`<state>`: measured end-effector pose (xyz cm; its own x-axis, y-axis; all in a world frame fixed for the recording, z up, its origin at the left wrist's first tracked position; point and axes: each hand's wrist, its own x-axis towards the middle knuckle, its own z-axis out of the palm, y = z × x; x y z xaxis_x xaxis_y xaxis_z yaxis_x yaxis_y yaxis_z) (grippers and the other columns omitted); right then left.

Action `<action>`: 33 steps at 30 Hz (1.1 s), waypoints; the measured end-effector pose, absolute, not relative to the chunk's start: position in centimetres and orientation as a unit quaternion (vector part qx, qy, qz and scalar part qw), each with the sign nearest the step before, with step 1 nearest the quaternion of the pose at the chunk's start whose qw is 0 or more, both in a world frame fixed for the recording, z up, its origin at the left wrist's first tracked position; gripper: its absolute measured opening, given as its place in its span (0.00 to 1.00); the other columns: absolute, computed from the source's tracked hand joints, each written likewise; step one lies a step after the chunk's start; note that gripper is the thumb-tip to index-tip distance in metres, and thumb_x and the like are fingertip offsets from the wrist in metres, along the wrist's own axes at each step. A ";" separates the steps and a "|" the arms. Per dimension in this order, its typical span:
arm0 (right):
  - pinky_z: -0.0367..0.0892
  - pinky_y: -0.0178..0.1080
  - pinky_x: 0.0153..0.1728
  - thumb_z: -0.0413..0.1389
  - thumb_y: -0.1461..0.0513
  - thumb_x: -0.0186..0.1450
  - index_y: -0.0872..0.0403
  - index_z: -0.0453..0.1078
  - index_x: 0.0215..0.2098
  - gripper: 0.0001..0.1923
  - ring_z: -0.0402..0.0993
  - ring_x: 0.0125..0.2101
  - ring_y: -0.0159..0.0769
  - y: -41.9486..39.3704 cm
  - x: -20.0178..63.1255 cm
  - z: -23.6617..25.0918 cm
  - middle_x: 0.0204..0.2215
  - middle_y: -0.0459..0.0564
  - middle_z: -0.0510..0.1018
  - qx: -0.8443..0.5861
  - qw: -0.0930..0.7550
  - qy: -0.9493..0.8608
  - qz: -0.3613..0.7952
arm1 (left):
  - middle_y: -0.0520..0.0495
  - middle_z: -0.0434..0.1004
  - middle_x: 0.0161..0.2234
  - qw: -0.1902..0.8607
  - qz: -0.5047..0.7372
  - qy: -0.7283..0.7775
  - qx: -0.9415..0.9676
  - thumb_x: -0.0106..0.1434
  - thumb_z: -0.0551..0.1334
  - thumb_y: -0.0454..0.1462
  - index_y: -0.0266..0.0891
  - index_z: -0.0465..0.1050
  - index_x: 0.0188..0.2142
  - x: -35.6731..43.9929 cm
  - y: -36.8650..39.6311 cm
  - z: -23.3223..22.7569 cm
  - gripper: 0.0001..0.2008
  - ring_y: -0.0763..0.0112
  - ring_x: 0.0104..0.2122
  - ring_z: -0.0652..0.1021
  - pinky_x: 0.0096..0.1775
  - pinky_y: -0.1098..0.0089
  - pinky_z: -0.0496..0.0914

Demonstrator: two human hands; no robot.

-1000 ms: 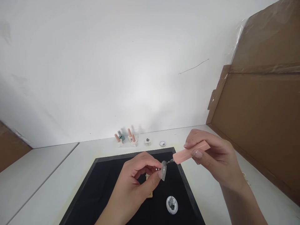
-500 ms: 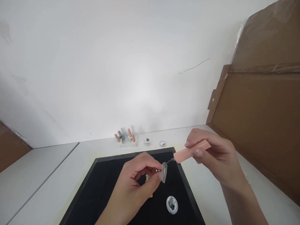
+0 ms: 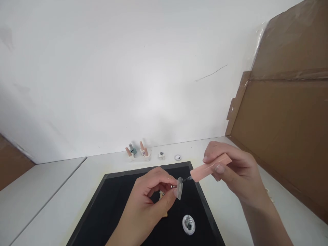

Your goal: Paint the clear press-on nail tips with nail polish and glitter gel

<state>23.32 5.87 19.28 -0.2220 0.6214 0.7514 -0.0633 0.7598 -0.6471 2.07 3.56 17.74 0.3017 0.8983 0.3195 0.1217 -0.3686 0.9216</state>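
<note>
My left hand [image 3: 151,198] pinches a small metal stem that carries a greyish, see-through false nail [image 3: 179,189], held upright over the black mat. My right hand [image 3: 233,171] grips the pink cap of a nail polish brush [image 3: 208,168] between thumb and fingers, slanting down to the left. The dark brush tip meets the upper right edge of the false nail. Partly hidden behind my left thumb is a small tan and white object [image 3: 162,194] on the mat. A round white-rimmed dish [image 3: 189,224] with a dark, shiny middle lies below the hands.
At the back of the white table stand several nail polish bottles [image 3: 146,154], a small open bottle [image 3: 161,155] and a little round white dish [image 3: 177,157]. The black mat [image 3: 115,198] lies under my hands. Brown cardboard [image 3: 282,136] rises on the right, before a white wall.
The cap in my right hand has dipped slightly, and its brush has shifted a little at the nail's upper edge. My left hand stays almost still.
</note>
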 end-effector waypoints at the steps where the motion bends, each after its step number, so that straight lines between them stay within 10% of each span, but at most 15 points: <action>1: 0.58 0.33 0.20 0.55 0.58 0.69 0.48 0.71 0.36 0.05 0.60 0.20 0.27 5.9 23.3 19.3 0.20 0.40 0.70 -0.194 0.591 -0.727 0.292 | 0.53 0.72 0.29 0.423 0.457 0.373 0.688 0.61 0.63 0.30 0.44 0.78 0.32 2.1 3.6 17.8 0.07 0.76 0.27 0.74 0.30 0.77 0.71; 33: 0.57 0.33 0.21 0.56 0.56 0.69 0.47 0.73 0.36 0.06 0.59 0.20 0.28 6.2 23.7 18.8 0.21 0.41 0.73 -0.197 0.585 -0.719 0.319 | 0.53 0.73 0.27 0.401 0.462 0.388 0.689 0.58 0.63 0.28 0.42 0.78 0.29 2.7 3.2 18.1 0.08 0.75 0.26 0.74 0.29 0.77 0.70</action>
